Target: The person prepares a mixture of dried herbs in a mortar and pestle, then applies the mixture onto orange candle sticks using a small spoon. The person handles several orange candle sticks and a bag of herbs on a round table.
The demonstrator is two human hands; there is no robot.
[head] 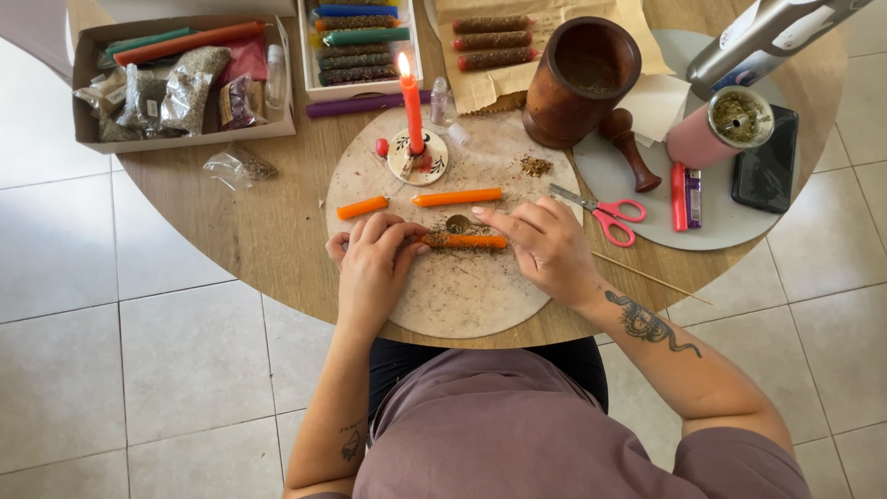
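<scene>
While both hands are pinching an orange candle (465, 241), left hand (374, 263) and right hand (545, 245) are rolling it in herbs (462, 277); two plain candles (456, 197) beyond the grip are waiting, several coated candles (492, 42) already done.

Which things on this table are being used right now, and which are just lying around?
In use: left hand and right hand on the herb-coated orange candle, round board, loose herbs.
Lying about: scissors, mortar, phone, lighter.
</scene>
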